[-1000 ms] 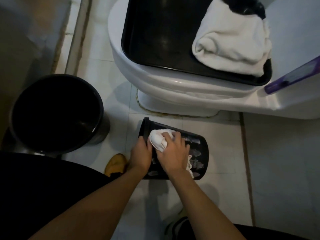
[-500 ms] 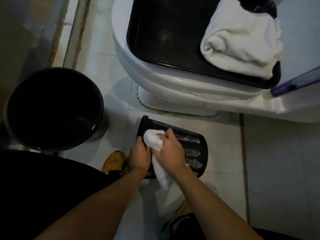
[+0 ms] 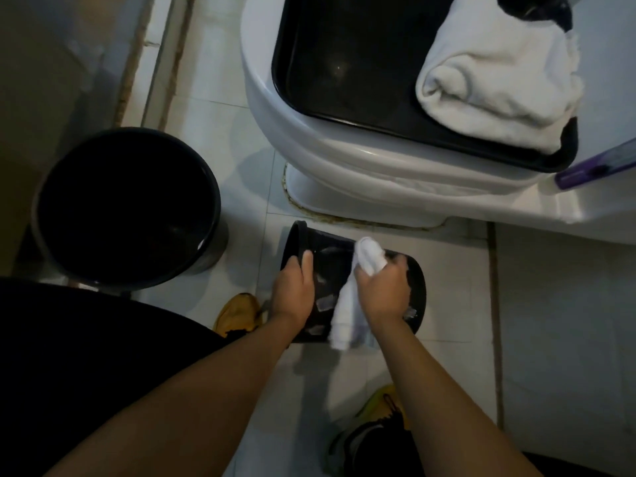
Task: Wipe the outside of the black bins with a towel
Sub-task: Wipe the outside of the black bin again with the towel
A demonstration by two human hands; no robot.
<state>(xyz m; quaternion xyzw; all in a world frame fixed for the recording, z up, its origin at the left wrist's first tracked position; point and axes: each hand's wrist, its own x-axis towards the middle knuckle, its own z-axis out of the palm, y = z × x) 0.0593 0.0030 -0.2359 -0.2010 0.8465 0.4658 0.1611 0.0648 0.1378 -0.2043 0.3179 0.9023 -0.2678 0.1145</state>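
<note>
- Small black bin [image 3: 330, 259] lies on its side on the floor tiles [image 3: 550, 304], under both hands, just below the toilet [image 3: 344, 160].
- Left hand [image 3: 294, 290] grips the bin's rim end, fingers curled over the edge (same hold as before).
- Right hand [image 3: 383, 287] clutches the white towel [image 3: 347, 304]; since half a second ago it has slid from beside the left hand toward the bin's base.
- Large black bin [image 3: 127, 208] stands upright, left of the left hand.
- No readable writing or labels anywhere.
</note>
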